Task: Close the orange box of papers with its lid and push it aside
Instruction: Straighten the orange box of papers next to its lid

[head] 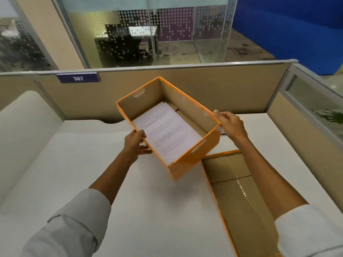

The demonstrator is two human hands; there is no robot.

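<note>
An open orange box (194, 160) stands turned at an angle in the middle of the white desk. Printed papers (167, 132) lie flat on its brown inside floor. My left hand (135, 143) grips the box's near left wall, thumb over the rim. At the box's right corner, my right hand (229, 124) has its fingers curled near or on the rim; contact is unclear. The lid (239, 197) lies upside down on the desk at the lower right, its brown inside and taped seam facing up, partly under my right forearm.
The white desk (157, 210) is bounded by beige partition walls at the back (222, 86) and on the right (297, 145). A blue tag reading 387 (78, 78) hangs on the back partition. Glass walls and an office lie beyond.
</note>
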